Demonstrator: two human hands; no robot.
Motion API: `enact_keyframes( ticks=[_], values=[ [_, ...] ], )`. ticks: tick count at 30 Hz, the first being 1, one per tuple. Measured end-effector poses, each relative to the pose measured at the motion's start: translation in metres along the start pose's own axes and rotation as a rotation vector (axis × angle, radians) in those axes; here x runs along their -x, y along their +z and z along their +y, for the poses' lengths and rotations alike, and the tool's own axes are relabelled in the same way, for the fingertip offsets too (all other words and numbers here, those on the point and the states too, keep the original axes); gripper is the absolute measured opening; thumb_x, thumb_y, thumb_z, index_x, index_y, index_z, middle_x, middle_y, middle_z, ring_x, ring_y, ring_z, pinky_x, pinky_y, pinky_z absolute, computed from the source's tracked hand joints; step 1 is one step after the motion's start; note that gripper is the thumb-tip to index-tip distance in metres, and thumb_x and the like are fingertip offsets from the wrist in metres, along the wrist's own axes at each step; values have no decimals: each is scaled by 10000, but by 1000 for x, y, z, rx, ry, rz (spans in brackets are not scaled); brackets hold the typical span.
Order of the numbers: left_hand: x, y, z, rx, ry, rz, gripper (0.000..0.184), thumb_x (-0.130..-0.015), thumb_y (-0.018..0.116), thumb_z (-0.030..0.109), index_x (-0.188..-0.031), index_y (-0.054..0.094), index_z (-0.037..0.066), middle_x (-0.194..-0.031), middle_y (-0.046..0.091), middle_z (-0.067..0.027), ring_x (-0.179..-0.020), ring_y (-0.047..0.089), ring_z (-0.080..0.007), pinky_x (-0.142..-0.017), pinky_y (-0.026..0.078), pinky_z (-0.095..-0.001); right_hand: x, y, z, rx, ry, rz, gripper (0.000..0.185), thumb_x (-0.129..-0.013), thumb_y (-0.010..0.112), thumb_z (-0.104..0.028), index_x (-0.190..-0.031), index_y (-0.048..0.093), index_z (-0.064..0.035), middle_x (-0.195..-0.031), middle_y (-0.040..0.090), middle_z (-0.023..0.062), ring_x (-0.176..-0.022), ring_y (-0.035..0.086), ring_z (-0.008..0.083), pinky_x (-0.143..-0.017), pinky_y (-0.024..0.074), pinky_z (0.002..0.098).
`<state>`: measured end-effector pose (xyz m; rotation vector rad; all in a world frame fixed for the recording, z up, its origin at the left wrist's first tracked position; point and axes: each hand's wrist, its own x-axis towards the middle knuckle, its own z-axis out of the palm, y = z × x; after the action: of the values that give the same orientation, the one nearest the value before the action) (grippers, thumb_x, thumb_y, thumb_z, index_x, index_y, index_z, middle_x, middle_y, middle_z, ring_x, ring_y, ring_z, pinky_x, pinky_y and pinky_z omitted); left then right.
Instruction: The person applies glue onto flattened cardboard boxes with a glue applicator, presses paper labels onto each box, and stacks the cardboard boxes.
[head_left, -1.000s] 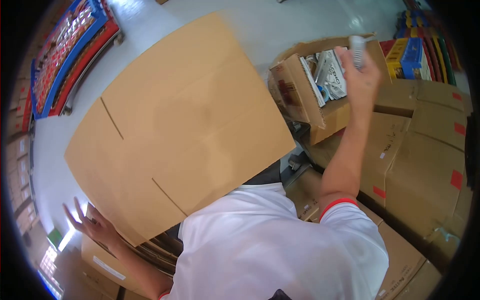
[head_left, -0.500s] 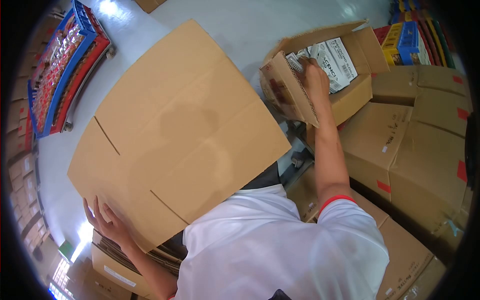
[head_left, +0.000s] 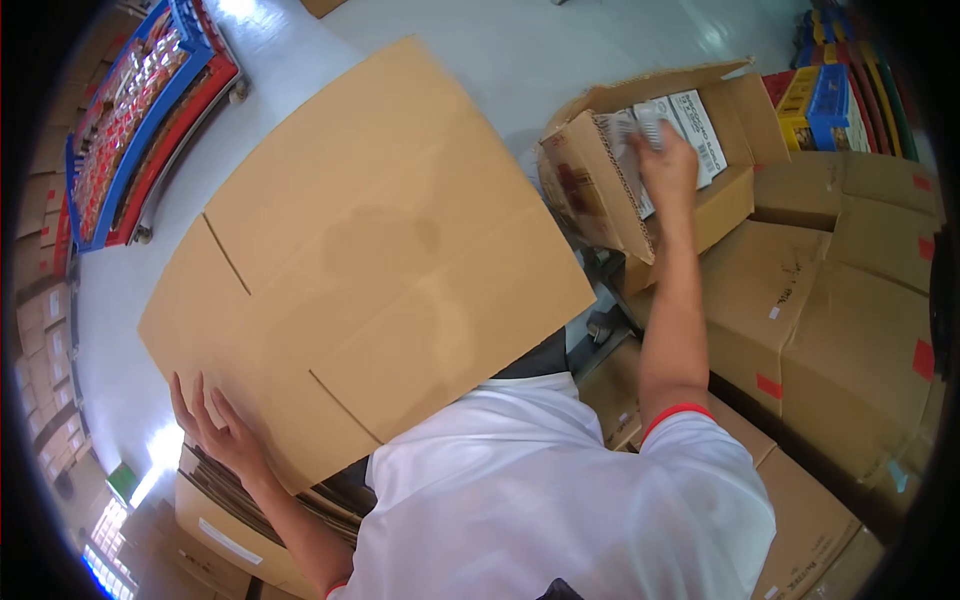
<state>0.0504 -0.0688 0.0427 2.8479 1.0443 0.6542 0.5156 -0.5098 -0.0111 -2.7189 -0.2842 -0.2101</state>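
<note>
A large flat cardboard sheet [head_left: 370, 250] with two cut slits lies in front of my body. My left hand [head_left: 225, 430] rests at its lower left edge, fingers spread and stretched out. My right hand [head_left: 668, 170] is over an open cardboard box [head_left: 725, 205], its fingers closed on a small pale, shiny object [head_left: 650, 128] whose kind I cannot make out. Inside the box, a white printed label sheet [head_left: 700, 125] with a barcode lies beside and beneath this hand.
Stacked closed cartons [head_left: 765, 270] with red tape pieces stand to the right. A blue and red crate stack [head_left: 150, 130] on wheels, filled with packaged goods, is at upper left. Yellow and blue crates [head_left: 815, 100] sit at upper right. Folded cardboard [head_left: 240, 515] is stacked beneath my left arm.
My right hand has lifted slightly off the printed sheets and now has the pale object raised in its fingers. The left hand stays on the cardboard; the view has shifted a little.
</note>
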Motion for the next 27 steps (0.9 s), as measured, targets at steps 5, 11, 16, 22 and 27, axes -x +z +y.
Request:
enact_keyframes(
  ticks=[5, 11, 16, 22, 27],
  values=[
    [-20, -5, 32, 134, 84, 28, 305, -1029, 606, 26, -1327, 671, 10, -1438, 617, -186, -1297, 607, -328, -1043, 515, -422, 22, -96, -89, -264, -76, 319, 153, -901, 773, -152, -978, 719, -31, -852, 735, 137, -735, 666, 221, -724, 535, 338],
    [-35, 20, 136, 687, 163, -99, 476, -920, 655, -115, -1371, 643, 37, -1409, 643, -198, -887, 738, -195, -744, 608, -309, 100, -42, -189, -368, -686, -133, 239, -731, 725, -17, -956, 661, -67, -855, 668, 77, -737, 678, 267, -616, 515, 389],
    [-44, 40, 170, 726, 467, -334, 508, -864, 712, -75, -1337, 699, 111, -1235, 702, -109, -866, 720, -265, -718, 597, -353, 141, -5, -217, -447, -737, -366, 238, -725, 759, -36, -941, 664, -71, -822, 653, 77, -743, 680, 294, -607, 518, 413],
    [-37, 51, 135, 814, 301, -351, 279, -861, 726, -69, -1106, 747, 64, -1056, 730, -88, -906, 715, -270, -738, 594, -361, 113, -15, -213, -934, -503, -392, 329, -981, 726, -340, -1063, 742, -22, -871, 700, 100, -733, 677, 198, -617, 504, 329],
    [-37, 47, 125, 764, 300, -306, 253, -852, 734, -87, -1059, 760, 56, -1064, 737, -98, -909, 723, -263, -742, 601, -355, 71, 2, -181, -1490, -84, -728, 623, -1064, 560, -549, -1126, 725, 49, -956, 730, 130, -814, 699, 208, -713, 556, 318]
  ],
)
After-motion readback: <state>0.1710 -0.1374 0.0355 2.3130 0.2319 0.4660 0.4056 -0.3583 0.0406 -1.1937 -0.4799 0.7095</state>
